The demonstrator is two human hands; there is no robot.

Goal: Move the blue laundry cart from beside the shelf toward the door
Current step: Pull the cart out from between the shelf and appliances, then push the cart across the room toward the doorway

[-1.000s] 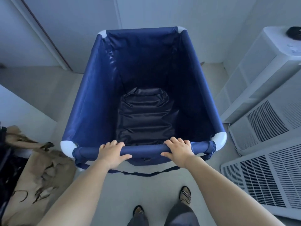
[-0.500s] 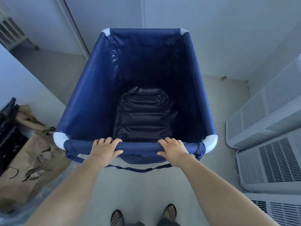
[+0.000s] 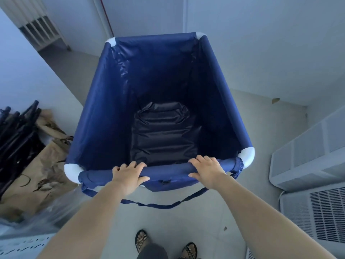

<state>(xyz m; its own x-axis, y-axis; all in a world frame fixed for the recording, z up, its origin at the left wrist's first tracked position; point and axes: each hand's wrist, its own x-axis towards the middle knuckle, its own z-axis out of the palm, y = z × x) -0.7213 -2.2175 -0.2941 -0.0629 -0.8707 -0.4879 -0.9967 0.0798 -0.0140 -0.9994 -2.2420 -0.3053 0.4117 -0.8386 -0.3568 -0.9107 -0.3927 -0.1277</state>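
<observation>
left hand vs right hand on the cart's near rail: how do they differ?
Left hand sits lower on the cart's near rail, closer to mid-rail; right hand sits higher, nearer the white corner. The left thumb is spread toward the centre; the right thumb is less spread. Both wrap the rail with fingers over the top.

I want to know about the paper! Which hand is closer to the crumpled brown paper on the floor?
Left. The left hand grips the blue fabric laundry cart's near rail on the side of the crumpled brown paper; the right hand grips farther away.
</observation>
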